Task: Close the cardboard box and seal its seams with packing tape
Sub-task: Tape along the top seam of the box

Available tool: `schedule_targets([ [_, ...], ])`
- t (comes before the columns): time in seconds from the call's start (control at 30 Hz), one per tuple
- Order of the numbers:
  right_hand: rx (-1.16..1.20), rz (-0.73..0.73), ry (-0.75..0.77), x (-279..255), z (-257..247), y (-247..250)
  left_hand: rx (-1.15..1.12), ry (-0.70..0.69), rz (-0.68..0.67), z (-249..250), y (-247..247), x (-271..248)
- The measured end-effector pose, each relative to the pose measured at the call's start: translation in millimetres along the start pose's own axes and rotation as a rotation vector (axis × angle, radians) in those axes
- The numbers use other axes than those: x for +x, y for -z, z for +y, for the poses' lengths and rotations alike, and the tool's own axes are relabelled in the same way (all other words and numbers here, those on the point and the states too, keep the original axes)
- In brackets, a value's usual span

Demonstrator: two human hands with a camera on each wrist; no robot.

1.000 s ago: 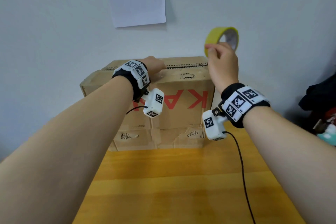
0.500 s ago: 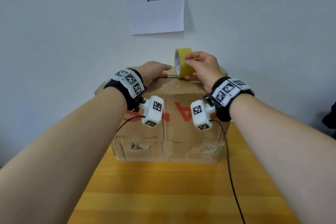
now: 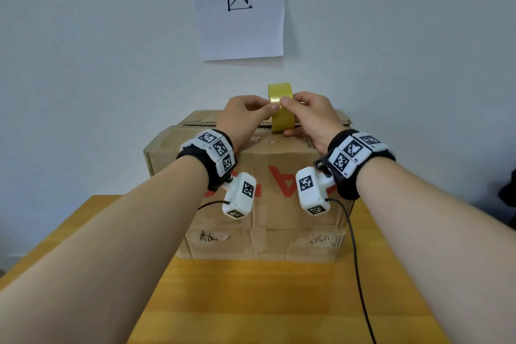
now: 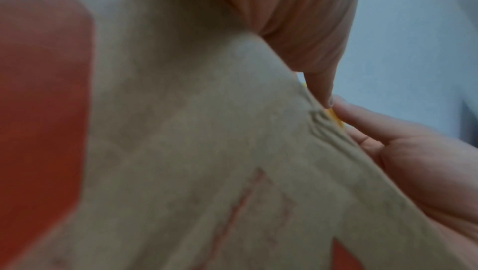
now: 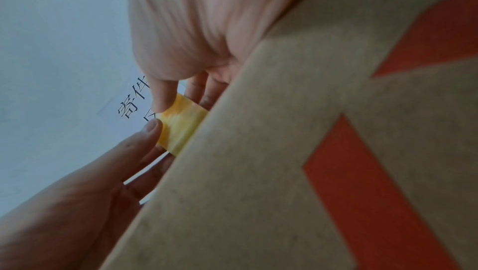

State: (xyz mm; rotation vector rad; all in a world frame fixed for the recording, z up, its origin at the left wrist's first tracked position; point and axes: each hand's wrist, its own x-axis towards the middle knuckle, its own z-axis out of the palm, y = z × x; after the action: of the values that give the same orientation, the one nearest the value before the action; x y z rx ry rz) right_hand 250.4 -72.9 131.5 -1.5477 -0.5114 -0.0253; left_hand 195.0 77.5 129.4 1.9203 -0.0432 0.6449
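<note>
A brown cardboard box with red lettering stands on the wooden table, flaps down, with a dark seam along its top. A yellow tape roll stands on edge on the box top at the middle. My right hand grips the roll, thumb on its outer face. My left hand pinches at the same face with its thumb tip beside the right thumb. In the right wrist view both thumbs meet on the tape roll above the box. In the left wrist view only a yellow sliver of the tape roll shows.
The box sits close to a pale wall with a paper sign above it. The wooden table stretches toward me in front of the box. A black cable hangs from my right wrist. Something dark lies at the far right edge.
My right hand brought the tape roll down from the upper right onto the middle of the box top. My left hand slid right along the top and took hold of the roll.
</note>
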Motion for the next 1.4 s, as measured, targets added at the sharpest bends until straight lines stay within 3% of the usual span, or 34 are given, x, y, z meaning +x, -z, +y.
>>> schedule_targets([
  [0.27,-0.003,-0.022,0.064,-1,3,6,-0.021,-0.017,0.010,0,-1,1],
  [0.37,0.074,0.005,0.031,0,2,9,-0.092,0.049,0.058,1,1,6],
  [0.47,0.076,0.023,0.036,-3,-1,9,-0.158,0.129,-0.005,3,5,7],
  [0.63,0.069,-0.009,0.125,-13,-5,8,-0.080,0.119,-0.110,6,2,5],
  [0.77,0.051,0.066,0.114,-6,1,9,-0.176,0.127,-0.007,1,7,6],
  [0.9,0.054,-0.037,-0.035,-1,0,3,-0.298,0.117,0.061,0,11,5],
  [1.1,0.084,-0.139,-0.032,-4,-2,7,-0.341,0.077,0.026,1,11,3],
  [1.4,0.219,-0.024,-0.012,-3,0,16,-0.385,0.096,0.080,-3,14,6],
])
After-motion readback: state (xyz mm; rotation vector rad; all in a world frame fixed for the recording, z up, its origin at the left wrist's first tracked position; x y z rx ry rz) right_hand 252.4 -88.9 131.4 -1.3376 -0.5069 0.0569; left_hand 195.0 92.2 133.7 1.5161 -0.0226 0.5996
